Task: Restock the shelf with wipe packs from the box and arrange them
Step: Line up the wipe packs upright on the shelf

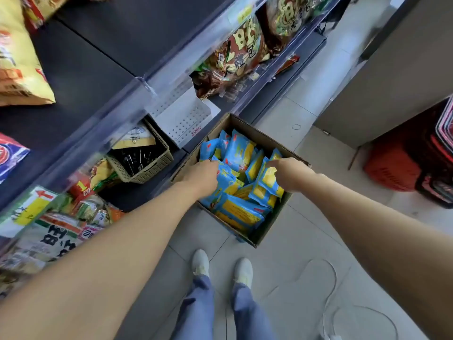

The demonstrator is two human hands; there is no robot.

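On the floor beside the shelf (127, 99), the box (247, 128) holds a heap of blue-and-yellow packs (239, 153). Both hands reach into it: the left hand (202, 174) curls onto one pack, the right hand (290, 174) onto another; whether either truly grips, I cannot tell.

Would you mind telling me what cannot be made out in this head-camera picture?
- Fingertips of the left hand and right hand: hidden behind the hands themselves, so any grip on the wipe packs is unclear.
- How deep the packs lie in the box: covered by the top layer.
- Contents of the woven basket: dark and too small.
- Shelf labels: blurred.
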